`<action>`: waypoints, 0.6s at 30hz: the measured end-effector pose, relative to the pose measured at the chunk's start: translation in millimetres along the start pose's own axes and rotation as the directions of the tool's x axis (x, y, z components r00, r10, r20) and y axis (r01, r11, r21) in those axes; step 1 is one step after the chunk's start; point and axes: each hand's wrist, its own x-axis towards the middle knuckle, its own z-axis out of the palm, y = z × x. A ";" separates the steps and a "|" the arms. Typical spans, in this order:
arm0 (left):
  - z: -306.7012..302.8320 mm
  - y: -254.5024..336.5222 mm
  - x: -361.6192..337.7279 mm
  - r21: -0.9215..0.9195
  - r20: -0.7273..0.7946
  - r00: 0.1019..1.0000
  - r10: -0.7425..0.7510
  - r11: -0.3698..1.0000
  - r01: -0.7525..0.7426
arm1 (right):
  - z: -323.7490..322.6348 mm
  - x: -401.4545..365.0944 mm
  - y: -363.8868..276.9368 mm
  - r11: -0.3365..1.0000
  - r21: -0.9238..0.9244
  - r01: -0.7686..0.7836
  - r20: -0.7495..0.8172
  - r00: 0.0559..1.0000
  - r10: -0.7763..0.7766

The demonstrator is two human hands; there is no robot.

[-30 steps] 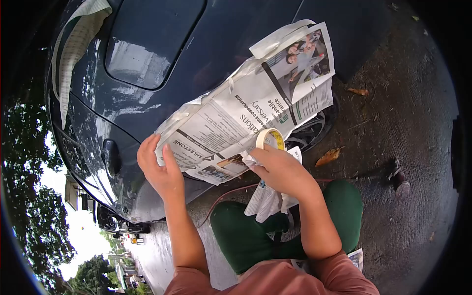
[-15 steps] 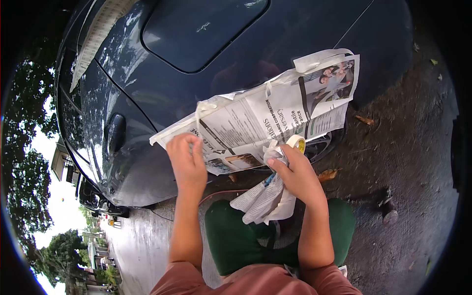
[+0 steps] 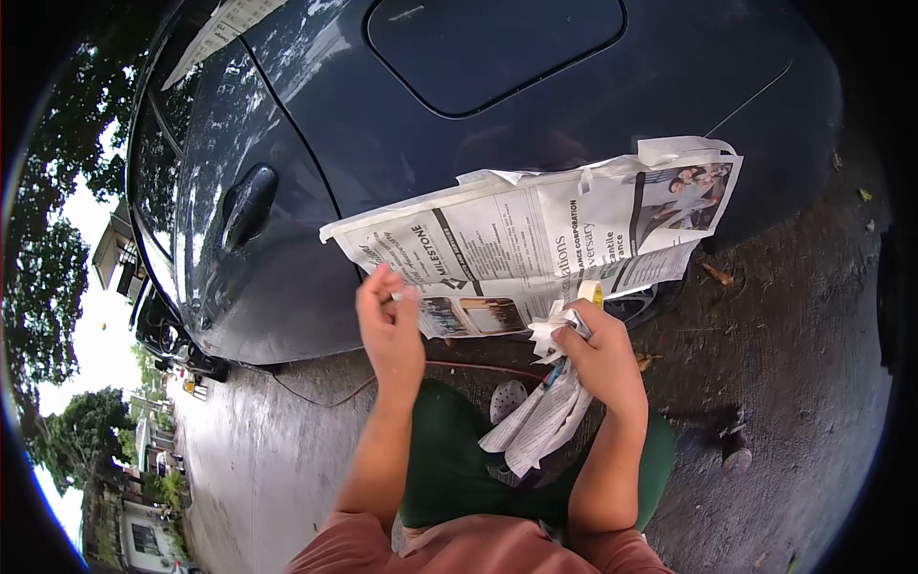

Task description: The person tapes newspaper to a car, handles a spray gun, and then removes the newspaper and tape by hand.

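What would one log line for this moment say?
left hand: raised by taped newspaper lower edge | right hand: grips crumpled newspaper and tape roll | taped newspaper: on dark car panel

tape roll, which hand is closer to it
Right. The right hand grips the tape roll with crumpled paper; the left hand is raised well to its left, apart.

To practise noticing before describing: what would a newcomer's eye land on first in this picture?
The newspaper sheet taped across the dark car's side stands out first, pale against the glossy paint. Just below it the right hand grips a tape roll and crumpled newspaper, while the left hand is raised in front of the sheet's lower left corner.
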 end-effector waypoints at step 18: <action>-26.1 -25.9 85.9 0.041 -0.247 0.969 -0.025 0.999 0.036 | -12.2 -8.5 2.2 0.998 -0.067 0.000 -0.081 0.997 -0.005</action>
